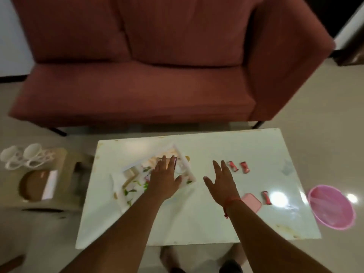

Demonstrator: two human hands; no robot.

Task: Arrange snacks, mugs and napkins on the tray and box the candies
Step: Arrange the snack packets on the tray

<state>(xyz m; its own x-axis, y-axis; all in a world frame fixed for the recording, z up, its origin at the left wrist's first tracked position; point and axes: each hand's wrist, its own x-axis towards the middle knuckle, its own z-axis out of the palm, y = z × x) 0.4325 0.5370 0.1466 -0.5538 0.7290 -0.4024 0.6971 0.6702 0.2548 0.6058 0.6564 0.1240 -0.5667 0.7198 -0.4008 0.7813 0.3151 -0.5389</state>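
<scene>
A white tray with a flower print (188,167) lies skewed on the left half of the white table (206,219). My left hand (164,179) lies flat over the tray with straight fingers, above a small red wrapped thing at its fingertips. My right hand (222,181) hovers open over the table's middle. Two red wrapped candies (233,166) (244,167) lie just past its fingertips, and a third candy (266,197) lies nearer me. A pink box (252,201) sits beside my right wrist, partly hidden by it.
On a low stool (59,160) at the left stand two white mugs (11,154) (32,151), a brown round thing and white napkins (50,184). A pink basin (331,206) sits on the floor at the right. A dark red sofa (157,75) stands behind the table.
</scene>
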